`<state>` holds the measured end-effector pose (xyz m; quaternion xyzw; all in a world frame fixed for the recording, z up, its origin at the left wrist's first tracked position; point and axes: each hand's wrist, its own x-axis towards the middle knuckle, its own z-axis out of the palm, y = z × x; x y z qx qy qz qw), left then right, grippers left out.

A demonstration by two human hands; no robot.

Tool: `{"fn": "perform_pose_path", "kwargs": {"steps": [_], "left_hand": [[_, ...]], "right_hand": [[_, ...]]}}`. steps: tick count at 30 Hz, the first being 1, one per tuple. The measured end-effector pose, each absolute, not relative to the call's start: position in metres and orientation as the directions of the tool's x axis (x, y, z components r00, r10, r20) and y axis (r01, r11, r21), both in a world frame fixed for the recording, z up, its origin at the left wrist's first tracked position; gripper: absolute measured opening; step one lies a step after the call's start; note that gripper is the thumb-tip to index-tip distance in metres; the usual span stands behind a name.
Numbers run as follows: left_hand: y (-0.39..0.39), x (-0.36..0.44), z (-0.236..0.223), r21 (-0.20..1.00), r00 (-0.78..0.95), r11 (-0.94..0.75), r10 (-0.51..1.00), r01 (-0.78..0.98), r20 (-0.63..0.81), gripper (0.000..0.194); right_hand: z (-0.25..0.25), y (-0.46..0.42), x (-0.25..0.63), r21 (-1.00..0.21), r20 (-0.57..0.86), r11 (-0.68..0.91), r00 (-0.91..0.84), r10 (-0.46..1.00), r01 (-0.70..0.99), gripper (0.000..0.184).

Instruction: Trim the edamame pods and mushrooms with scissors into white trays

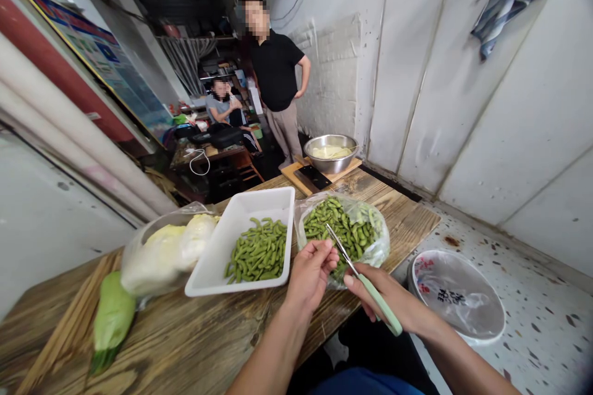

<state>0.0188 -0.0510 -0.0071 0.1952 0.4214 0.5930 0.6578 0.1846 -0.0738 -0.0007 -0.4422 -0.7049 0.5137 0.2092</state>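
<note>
My right hand [377,293] is wrapped around a pair of scissors [347,257] with pale green handles, the blades pointing up and away from me. Beside the blades, my left hand [311,268] is closed in a pinch; whatever lies between its fingertips is too small to make out. Just beyond both hands is a clear plastic bag [380,241] full of green edamame pods [340,222]. To its left, a white plastic tray [197,282] contains more loose edamame pods [260,253].
Bagged cabbage [162,253], a green squash [111,315] and wooden sticks [69,327] lie on the left of the wooden table [185,345]. A steel bowl [331,163] and a cleaver [313,178] rest on a board. A lined bucket [458,296] stands right. Two people are beyond.
</note>
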Motion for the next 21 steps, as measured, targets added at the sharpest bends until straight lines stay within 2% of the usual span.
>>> {"fn": "perform_pose_path", "kwargs": {"steps": [5, 8, 10, 12, 13, 14, 16, 18, 19, 21], "left_hand": [[-0.053, 0.027, -0.010, 0.804, -0.061, 0.218, 0.952, -0.553, -0.300, 0.051], [-0.050, 0.024, -0.016, 0.887, -0.110, 0.165, 0.966, -0.431, -0.233, 0.049], [-0.045, 0.009, -0.018, 0.970, -0.208, 0.087, 0.969, -0.225, -0.135, 0.039], [-0.042, -0.018, -0.015, 0.989, -0.366, 0.011, 0.929, 0.150, 0.045, 0.025], [-0.041, -0.034, -0.012, 0.927, -0.439, 0.011, 0.883, 0.376, 0.167, 0.019], [-0.041, -0.050, -0.007, 0.810, -0.460, 0.043, 0.840, 0.585, 0.288, 0.020], [-0.042, -0.075, 0.003, 0.533, -0.425, 0.196, 0.835, 0.823, 0.348, 0.028], [-0.043, -0.084, 0.010, 0.363, -0.408, 0.278, 0.840, 0.889, 0.357, 0.030], [-0.043, -0.081, 0.013, 0.336, -0.376, 0.261, 0.860, 0.905, 0.344, 0.027], [-0.041, -0.062, 0.015, 0.357, -0.223, 0.116, 0.935, 0.927, 0.275, 0.023]], "right_hand": [[-0.007, -0.073, 0.185, -0.915, -0.195, 0.028, -0.501, 0.843, 0.403, 0.053], [-0.012, -0.073, 0.186, -0.908, -0.254, -0.035, -0.482, 0.838, 0.418, 0.056], [-0.014, -0.073, 0.188, -0.910, -0.278, -0.065, -0.484, 0.830, 0.410, 0.058], [-0.014, -0.073, 0.192, -0.913, -0.287, -0.079, -0.494, 0.821, 0.400, 0.061], [-0.013, -0.073, 0.195, -0.917, -0.281, -0.075, -0.502, 0.818, 0.392, 0.063], [-0.013, -0.073, 0.198, -0.924, -0.266, -0.064, -0.514, 0.815, 0.377, 0.065], [-0.011, -0.073, 0.202, -0.944, -0.227, -0.050, -0.535, 0.813, 0.325, 0.066], [-0.011, -0.072, 0.204, -0.962, -0.220, -0.094, -0.525, 0.822, 0.256, 0.066], [-0.011, -0.072, 0.204, -0.965, -0.230, -0.127, -0.511, 0.829, 0.228, 0.066], [-0.012, -0.072, 0.202, -0.962, -0.260, -0.184, -0.485, 0.835, 0.200, 0.067]]}}
